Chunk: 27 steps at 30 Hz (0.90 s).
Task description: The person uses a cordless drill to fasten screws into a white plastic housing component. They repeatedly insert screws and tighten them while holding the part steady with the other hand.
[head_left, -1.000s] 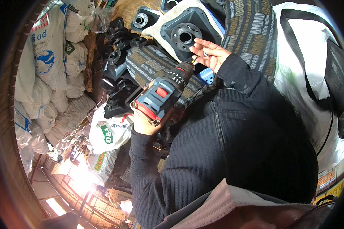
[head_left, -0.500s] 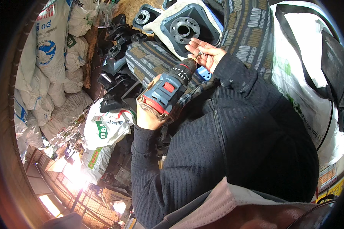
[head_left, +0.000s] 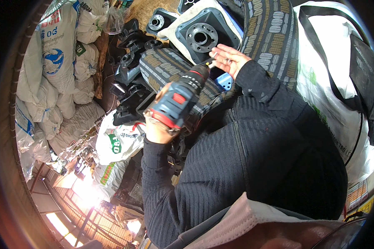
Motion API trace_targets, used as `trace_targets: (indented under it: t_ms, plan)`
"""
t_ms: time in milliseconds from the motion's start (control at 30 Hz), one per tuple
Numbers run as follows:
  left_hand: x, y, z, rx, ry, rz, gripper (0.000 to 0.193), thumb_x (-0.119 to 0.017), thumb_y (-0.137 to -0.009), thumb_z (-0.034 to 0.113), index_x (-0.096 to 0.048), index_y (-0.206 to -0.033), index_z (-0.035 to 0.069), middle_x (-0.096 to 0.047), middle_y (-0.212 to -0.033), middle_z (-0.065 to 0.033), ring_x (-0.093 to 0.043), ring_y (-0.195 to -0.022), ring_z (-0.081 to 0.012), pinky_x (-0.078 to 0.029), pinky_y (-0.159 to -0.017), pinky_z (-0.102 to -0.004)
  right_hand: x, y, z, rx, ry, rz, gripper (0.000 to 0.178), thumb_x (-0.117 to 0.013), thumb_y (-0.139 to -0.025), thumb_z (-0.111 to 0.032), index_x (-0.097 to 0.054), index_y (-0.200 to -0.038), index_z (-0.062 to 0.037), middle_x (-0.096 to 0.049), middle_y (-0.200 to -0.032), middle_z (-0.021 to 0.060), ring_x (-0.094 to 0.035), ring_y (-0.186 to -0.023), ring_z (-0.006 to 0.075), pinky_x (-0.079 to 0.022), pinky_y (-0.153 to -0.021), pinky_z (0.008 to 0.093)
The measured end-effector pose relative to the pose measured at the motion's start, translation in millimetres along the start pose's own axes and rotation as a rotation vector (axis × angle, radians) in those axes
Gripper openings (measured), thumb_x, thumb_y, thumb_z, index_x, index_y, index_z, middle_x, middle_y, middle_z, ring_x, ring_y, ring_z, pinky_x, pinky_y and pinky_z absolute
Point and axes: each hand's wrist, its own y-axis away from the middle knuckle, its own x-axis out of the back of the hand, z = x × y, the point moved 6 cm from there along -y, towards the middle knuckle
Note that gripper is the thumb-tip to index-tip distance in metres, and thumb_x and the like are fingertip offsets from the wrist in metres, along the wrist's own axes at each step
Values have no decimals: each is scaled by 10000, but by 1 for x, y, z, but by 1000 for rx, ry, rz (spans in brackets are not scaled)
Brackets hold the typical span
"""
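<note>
Ahead of the chest, in the head view, the left hand (head_left: 157, 132) wraps round the drill (head_left: 174, 103), its tip beside the right hand (head_left: 232, 62), half open with small metal pieces (head_left: 227, 61). Safe handling probably wants a steady drill and clear fingertips.

Blu/gry drill (head_left: 173, 104) w/ red trim, angled

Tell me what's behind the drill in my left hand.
Grey patterned fabric shows on both sides of the cordless drill; whatever is directly behind it and your left hand is covered.
</note>
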Motion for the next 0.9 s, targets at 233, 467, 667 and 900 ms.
trace_targets:
  t_ms: [233, 467, 667, 900]
  plan:
    - [12, -22, -34, 308, 137, 63, 297, -759, -712, 112, -652, -976, 31, -667, -965, -98, -644, -902, -220, -479, -844, -341, 16, -36, -18, 214, 192, 296, 341, -656, -882, -238, -561, -1146, -44, -566, -914, 2, -488, -626, 53, -509, -588, 245]
    - [-1, -30, -64, 454, 152, -29, 255, -759, -690, 194, -653, -863, 39, -679, -776, -111, -680, -724, -250, -540, -668, -333, 3, -49, -17, 147, 456, 356, 240, -690, -862, -230, -593, -1030, -89, -585, -846, -42, -425, -548, 20, -448, -562, 210]
    - [7, -72, -61, 337, -42, -266, 289, -727, -748, 128, -635, -1004, 29, -691, -843, -119, -688, -771, -230, -530, -663, -326, 15, -60, -18, 210, 558, 341, 264, -704, -850, -266, -597, -1015, -90, -601, -876, -34, -545, -770, 61, -451, -692, 231]
    - [15, -92, -67, 325, 53, -230, 271, -735, -678, 154, -645, -912, 51, -669, -787, -146, -668, -738, -317, -534, -641, -367, 8, -60, -18, 227, 622, 311, 298, -701, -850, -309, -601, -1000, -71, -586, -866, -31, -518, -790, 63, -425, -746, 229]
